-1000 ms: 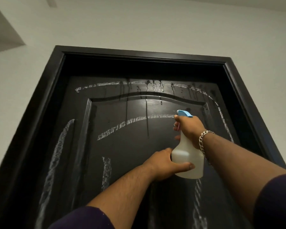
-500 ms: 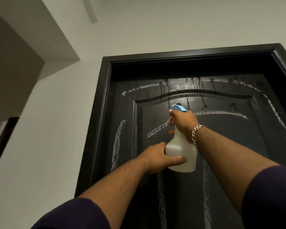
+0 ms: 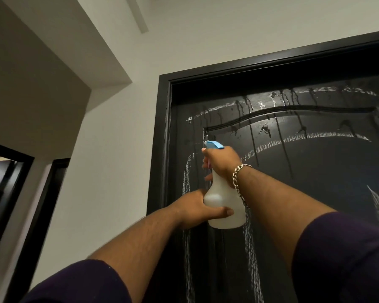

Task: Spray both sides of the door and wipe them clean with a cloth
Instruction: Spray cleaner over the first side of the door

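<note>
Door [image 3: 315, 193] faces one spray bottle [image 3: 224, 206] gripped by two hands.

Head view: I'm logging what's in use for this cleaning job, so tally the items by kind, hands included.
Spray bottle: 1
Door with white marks and drips: 1
Hands: 2 (left hand holds the bottle's base, right hand grips its neck at the trigger)
Bracelet: 1
Cloth: 0 in view
Total: 5

Black door [image 3: 315, 193] with white chalky streaks, translucent white spray bottle [image 3: 224, 206], blue nozzle [image 3: 213, 145]
</note>
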